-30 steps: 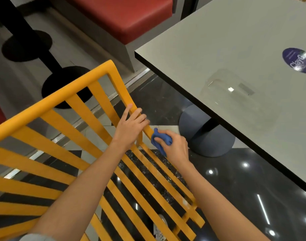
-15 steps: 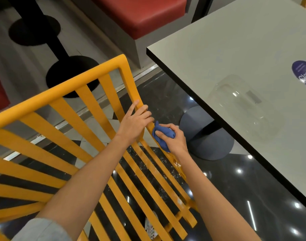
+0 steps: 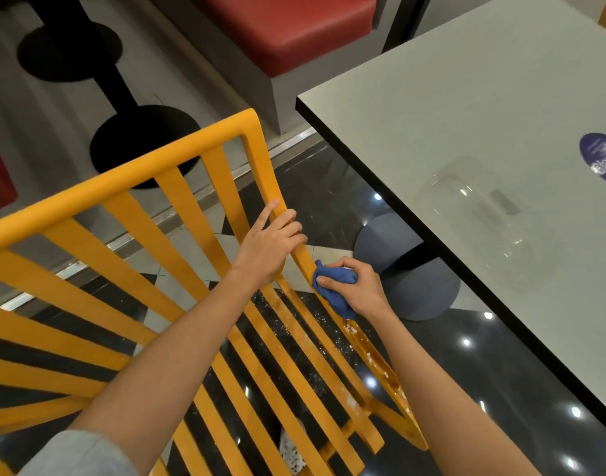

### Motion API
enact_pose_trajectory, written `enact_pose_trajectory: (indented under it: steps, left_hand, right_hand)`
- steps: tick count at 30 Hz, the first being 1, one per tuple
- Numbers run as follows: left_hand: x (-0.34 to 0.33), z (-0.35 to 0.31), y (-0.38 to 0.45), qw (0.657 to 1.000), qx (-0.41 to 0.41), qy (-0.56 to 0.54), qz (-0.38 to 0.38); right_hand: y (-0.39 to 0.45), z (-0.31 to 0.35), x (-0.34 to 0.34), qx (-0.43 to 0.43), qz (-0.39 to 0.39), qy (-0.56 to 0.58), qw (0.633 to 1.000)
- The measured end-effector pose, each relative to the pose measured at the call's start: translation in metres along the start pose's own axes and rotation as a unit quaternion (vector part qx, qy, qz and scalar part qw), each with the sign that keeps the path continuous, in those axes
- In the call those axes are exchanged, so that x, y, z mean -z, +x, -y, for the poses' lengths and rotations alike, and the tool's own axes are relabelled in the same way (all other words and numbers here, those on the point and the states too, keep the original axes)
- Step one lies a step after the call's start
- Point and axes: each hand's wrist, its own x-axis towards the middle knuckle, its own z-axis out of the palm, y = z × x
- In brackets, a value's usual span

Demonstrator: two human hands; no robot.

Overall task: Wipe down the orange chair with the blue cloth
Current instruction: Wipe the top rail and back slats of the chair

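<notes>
Orange chair [image 3: 178, 214] tipped so slatted back and seat face up toward camera, lying beside grey table [image 3: 466, 108] over glossy dark floor [image 3: 501, 355]; right side rail [image 3: 265, 173] running from top corner down toward right forearm. Left hand [image 3: 267, 245] curled round that rail partway down, index finger stretched along it, bracing frame. Right hand [image 3: 355, 286] just below, fingers and thumb bunched round blue cloth [image 3: 332, 286], wad pressed against rail's outer edge. Lower on same rail brownish smears and white flecks [image 3: 373, 352], not yet reached by cloth. Probably rigid moulded or painted frame: stiff, moderately light, smooth and likely a bit slick, so a wrap grip on a thick rail as left hand has it looks safer than on thin slats, which offer less purchase. Cloth soft and limp, compresses fully in fist; best held balled with a flat face out for rubbing pressure, refolded once soiled. Stuck residue likely needs firm strokes down rail, with left hand resisting push so chair stays put. Risk of frame pivoting or sliding on polished floor. Red bench seat [image 3: 294, 25] and black pedestal bases [image 3: 143, 142] behind; round blue sticker [image 3: 602, 159] on tabletop. Task judged mid-way at most, most slats apparently still to do
</notes>
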Motion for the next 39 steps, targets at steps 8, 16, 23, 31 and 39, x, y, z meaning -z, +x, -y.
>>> enact_pose_trajectory:
  steps: [8, 16, 23, 31, 39]
  left_hand:
    - [-0.006, 0.001, -0.001, 1.0, 0.004, 0.017, 0.008]
    - [-0.008, -0.004, 0.001, 0.999, 0.029, 0.028, 0.012]
    - [-0.006, -0.007, 0.003, 0.998, 0.042, 0.025, 0.028]
    - [-0.001, -0.011, 0.002, 0.997, 0.064, 0.028, 0.037]
    - [0.0, -0.013, 0.004, 0.997, 0.071, 0.021, 0.028]
  right_hand:
    - [-0.026, 0.002, -0.024, 0.049, -0.097, -0.071, 0.991]
    - [-0.008, 0.017, -0.028, 0.015, -0.114, -0.084, 0.99]
    - [-0.038, -0.011, -0.001, 0.014, -0.062, -0.039, 0.997]
    - [-0.021, 0.015, -0.03, -0.007, -0.112, -0.016, 0.994]
    - [-0.011, 0.019, -0.019, -0.005, -0.061, 0.009, 0.998]
